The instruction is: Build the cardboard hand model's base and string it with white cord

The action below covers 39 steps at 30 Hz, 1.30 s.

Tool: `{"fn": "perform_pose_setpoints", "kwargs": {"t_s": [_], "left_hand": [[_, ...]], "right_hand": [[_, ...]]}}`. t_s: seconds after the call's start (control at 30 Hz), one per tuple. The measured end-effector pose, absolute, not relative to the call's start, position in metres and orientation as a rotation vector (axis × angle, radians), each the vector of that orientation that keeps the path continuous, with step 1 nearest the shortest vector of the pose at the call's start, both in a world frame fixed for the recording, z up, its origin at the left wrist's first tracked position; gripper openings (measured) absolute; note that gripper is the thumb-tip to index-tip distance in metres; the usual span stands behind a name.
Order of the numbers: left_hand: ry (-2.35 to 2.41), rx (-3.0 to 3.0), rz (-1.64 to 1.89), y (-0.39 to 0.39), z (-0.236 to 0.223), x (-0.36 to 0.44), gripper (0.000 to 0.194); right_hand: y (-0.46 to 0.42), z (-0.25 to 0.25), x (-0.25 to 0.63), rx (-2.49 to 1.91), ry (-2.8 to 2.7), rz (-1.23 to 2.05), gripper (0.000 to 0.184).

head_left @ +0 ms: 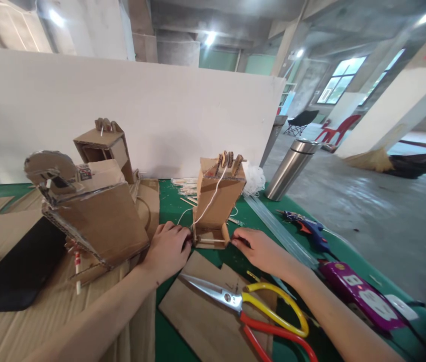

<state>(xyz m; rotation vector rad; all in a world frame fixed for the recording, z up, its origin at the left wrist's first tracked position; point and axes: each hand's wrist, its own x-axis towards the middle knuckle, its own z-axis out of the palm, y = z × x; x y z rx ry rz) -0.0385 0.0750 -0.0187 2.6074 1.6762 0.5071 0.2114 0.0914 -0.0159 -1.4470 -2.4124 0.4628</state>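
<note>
A small cardboard model (216,198) stands upright on the green table between my hands. It has round cardboard discs (227,160) on top, and a white string (211,201) hangs from them down its front. A thin stick (211,241) crosses its low, open base. My left hand (169,246) is closed at the left side of this base, fingers curled. At the right side, my right hand (256,246) pinches thumb and forefinger at the base corner, close to the stick's end. My fingers hide exactly what they grip there.
Scissors (231,297) lie on a cardboard piece (197,322) in front of me. Larger cardboard models (95,221) stand left. To the right are clear glue sticks (280,231), a glue gun (309,229), a purple power strip (361,296) and a steel flask (291,168). A white board (133,110) stands behind.
</note>
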Motion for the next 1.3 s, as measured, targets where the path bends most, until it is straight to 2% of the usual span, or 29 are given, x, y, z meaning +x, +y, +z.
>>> {"fn": "perform_pose_setpoints", "kwargs": {"t_s": [0.2, 0.43, 0.63, 0.97, 1.07, 1.23, 1.3], "left_hand": [[1.656, 2.598, 0.516, 0.074, -0.019, -0.04, 0.012], [1.653, 2.592, 0.535, 0.073, -0.021, -0.039, 0.012], [1.641, 2.607, 0.533, 0.072, -0.021, -0.04, 0.012], [1.668, 2.608, 0.497, 0.071, -0.019, -0.039, 0.016], [1.662, 2.615, 0.505, 0.07, -0.019, -0.04, 0.019], [1.671, 2.609, 0.504, 0.071, -0.02, -0.04, 0.009], [1.668, 2.626, 0.496, 0.072, -0.02, -0.04, 0.009]], "right_hand": [[0.091, -0.017, 0.213, -1.488, -2.344, 0.522, 0.009], [0.093, -0.019, 0.213, -1.432, -2.428, 0.48, 0.024], [0.095, -0.026, 0.214, -1.478, -2.346, 0.545, 0.009], [0.096, -0.03, 0.215, -1.449, -2.316, 0.57, 0.005], [0.096, -0.028, 0.214, -1.441, -2.365, 0.537, 0.011], [0.095, -0.024, 0.212, -1.376, -2.439, 0.477, 0.024], [0.094, -0.024, 0.212, -1.4, -2.427, 0.496, 0.021]]}}
